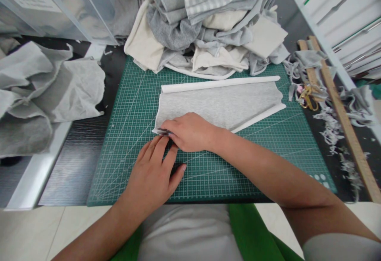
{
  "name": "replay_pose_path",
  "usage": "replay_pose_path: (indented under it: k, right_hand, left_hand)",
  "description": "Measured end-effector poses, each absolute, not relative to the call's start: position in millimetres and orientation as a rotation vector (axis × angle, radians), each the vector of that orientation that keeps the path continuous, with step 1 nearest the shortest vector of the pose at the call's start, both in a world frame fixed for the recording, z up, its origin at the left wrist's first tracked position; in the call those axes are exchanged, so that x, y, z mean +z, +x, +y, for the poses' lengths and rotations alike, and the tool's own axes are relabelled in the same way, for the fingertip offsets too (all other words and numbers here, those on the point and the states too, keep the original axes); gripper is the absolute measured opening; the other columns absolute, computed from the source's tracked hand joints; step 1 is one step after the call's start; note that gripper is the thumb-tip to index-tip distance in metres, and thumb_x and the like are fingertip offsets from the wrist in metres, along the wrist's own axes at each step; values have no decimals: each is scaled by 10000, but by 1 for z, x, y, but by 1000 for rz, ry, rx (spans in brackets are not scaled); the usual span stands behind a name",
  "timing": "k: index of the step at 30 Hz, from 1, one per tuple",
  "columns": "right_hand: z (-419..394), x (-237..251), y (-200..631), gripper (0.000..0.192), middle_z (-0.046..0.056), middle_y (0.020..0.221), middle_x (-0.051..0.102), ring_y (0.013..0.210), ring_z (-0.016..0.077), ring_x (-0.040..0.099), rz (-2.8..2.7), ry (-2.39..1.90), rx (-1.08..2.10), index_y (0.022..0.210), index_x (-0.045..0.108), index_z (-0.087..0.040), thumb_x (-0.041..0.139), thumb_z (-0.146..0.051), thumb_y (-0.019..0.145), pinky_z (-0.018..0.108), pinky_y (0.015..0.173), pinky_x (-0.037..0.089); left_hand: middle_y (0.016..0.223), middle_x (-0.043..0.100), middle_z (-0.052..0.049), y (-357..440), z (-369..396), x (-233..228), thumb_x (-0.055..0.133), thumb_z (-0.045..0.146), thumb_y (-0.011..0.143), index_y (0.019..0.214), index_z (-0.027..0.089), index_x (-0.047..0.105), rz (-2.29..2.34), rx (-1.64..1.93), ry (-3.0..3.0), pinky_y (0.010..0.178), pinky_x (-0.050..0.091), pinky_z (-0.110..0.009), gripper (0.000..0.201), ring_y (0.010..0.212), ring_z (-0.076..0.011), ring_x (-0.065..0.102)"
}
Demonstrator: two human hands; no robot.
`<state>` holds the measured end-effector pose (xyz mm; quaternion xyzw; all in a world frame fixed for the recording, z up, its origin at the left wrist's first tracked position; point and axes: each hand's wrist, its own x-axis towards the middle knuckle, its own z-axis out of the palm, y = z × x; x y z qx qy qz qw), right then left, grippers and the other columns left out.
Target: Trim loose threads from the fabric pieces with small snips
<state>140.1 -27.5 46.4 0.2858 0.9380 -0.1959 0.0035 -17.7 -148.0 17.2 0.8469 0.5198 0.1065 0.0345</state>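
Note:
A light grey piece of knit fabric (220, 98) with rolled white edges lies across the green cutting mat (131, 173). My right hand (190, 132) is closed at the fabric's near left corner, gripping a small silver cutting tool that looks like thread snips (162, 131). Only its metal tip shows clearly; the rest is hidden under my fingers. My left hand (156, 169) rests on the mat just in front, fingers stretched out, with the fingertips beside the tool and the fabric's near edge.
A heap of grey and cream fabric pieces (208, 19) sits at the back. Grey cloths (71, 86) lie left, near a clear plastic bin (89, 7). Gold-handled scissors (308, 97), a wooden ruler (342, 122) and fabric scraps (329, 128) are at the right.

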Motion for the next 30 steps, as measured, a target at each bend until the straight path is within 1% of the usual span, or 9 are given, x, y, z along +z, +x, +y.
replay_pose_path:
  k: [8,16,20,25,30]
  right_hand:
    - [-29,47,138,257,69,978,754,829,219,674,2930,896,-551,1170,597,-187,462,-241,957,324,650,375]
    - [-22,46,135,291,86,957,752,823,223,650,2918,994,-634,1172,646,-199,492,-253,931,316,657,348]
    - [-20,47,133,273,68,939,749,827,210,645,2909,996,-684,1122,682,-222,493,-248,927,309,646,321]
    - [-22,47,131,230,56,878,743,754,198,637,2925,912,-606,1018,697,-230,487,-233,923,312,586,263]
    - [-25,46,131,208,52,855,744,714,189,627,2965,873,-556,985,698,-219,504,-219,910,316,553,215]
  left_hand:
    - [1351,522,-211,-18,-148,18,560,388,946,1316,98,564,1601,311,2596,1079,466,-559,470,1297,-385,498]
    - [1331,530,-205,-18,-147,17,559,397,949,1324,102,559,1601,320,2611,1070,476,-557,478,1281,-387,512]
    - [1339,523,-206,-18,-148,17,557,402,951,1310,99,567,1595,315,2620,1068,478,-556,469,1289,-387,506]
    - [1347,520,-208,-18,-148,17,550,403,953,1338,93,550,1599,322,2630,1090,465,-549,495,1303,-383,493]
    - [1347,521,-210,-19,-148,16,544,404,954,1343,90,548,1601,319,2629,1079,473,-546,500,1289,-384,506]
